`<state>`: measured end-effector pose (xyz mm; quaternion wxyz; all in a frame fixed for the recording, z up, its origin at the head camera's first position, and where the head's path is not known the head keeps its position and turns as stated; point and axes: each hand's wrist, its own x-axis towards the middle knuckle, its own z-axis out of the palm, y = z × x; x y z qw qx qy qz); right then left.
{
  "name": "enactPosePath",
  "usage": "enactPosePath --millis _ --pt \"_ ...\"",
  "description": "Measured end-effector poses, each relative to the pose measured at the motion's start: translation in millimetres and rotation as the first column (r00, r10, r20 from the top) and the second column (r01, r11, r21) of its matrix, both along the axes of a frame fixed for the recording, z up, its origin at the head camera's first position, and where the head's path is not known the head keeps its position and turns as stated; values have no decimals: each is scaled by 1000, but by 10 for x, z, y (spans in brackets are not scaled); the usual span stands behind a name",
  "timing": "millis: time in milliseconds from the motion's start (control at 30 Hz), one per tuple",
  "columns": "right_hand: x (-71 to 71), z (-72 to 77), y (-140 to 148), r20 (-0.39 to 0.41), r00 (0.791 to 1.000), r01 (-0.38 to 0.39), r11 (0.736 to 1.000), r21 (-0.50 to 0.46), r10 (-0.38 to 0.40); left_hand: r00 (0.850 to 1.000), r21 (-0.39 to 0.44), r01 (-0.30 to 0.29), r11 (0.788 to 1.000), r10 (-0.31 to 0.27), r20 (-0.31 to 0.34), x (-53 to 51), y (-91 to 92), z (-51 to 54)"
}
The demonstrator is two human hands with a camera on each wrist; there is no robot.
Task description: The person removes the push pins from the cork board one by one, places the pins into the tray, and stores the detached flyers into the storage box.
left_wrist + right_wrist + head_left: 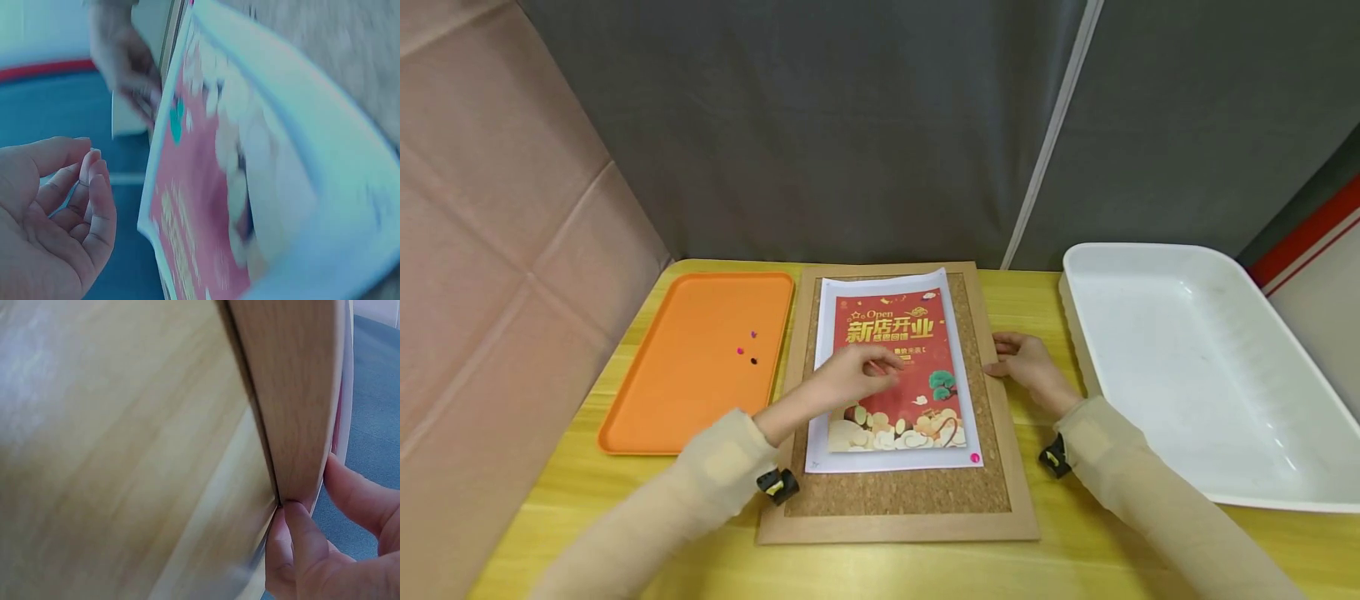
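A red poster with white borders (891,367) lies on a wood-framed cork board (895,496); its upper right corner lifts. One pink pin (975,457) sits at its lower right corner. My left hand (853,375) hovers over the poster's middle. In the left wrist view the left hand (59,212) has curled fingers meeting the thumb; a small pale spot shows there, and I cannot tell whether it is a held thing or a nail. My right hand (1026,367) grips the frame's right edge, thumb on top; fingers (306,544) press its side in the right wrist view.
An orange tray (677,375) at the left holds several small pins, one of them pink (741,351). A large white bin (1187,375) stands at the right. A grey curtain (812,125) hangs behind the yellow wooden table (880,575).
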<state>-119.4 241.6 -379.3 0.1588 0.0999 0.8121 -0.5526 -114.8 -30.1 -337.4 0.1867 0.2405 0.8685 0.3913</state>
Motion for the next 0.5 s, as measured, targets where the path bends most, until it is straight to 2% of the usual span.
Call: enactPosePath --millis 267,500 --pt "-9 -1 3 11 1000 5 1000 14 -5 990 37 125 991 -127 57 157 304 -55" --pt "-18 -15 9 -8 1000 5 1000 19 -5 980 35 167 985 -170 108 254 490 -163"
